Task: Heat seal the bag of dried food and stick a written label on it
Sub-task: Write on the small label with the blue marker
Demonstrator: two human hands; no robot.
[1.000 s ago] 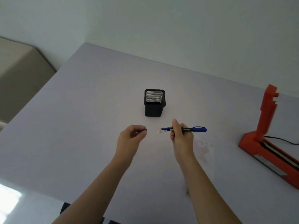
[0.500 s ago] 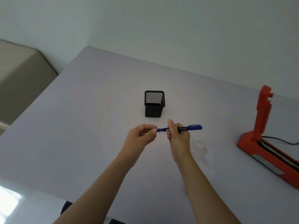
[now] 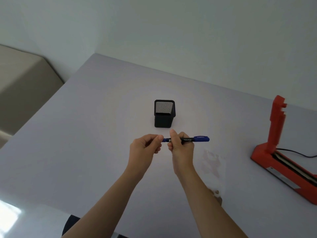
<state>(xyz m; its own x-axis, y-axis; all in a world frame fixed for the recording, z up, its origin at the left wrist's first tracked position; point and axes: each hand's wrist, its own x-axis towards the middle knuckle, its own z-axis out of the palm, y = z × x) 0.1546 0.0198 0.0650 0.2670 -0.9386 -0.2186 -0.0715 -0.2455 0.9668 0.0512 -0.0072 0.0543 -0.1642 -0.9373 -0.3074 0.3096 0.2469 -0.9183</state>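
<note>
My right hand [image 3: 181, 148] grips a blue-and-black marker pen [image 3: 195, 139] held level over the white table [image 3: 85, 134]. My left hand [image 3: 145, 148] pinches the blue cap [image 3: 165, 140] at the pen's left tip, thumb and finger closed on it. A sliver of the small white label [image 3: 167, 143] shows between the hands; the rest is hidden. A faint transparent bag [image 3: 211, 160] lies flat on the table right of my right forearm, with a brownish bit [image 3: 217, 192] near its lower end. The red heat sealer [image 3: 283, 169] stands at the right, its arm [image 3: 276, 122] raised.
A black mesh pen holder [image 3: 163, 115] stands just beyond my hands. A black cable [image 3: 298, 152] runs from the sealer toward the right edge. A beige block [image 3: 22, 86] sits off the table's left side. A wall is behind the table.
My left hand has come right with the blue cap and now meets the pen's tip. Both hands have drawn together over the label, which was plainly visible before.
</note>
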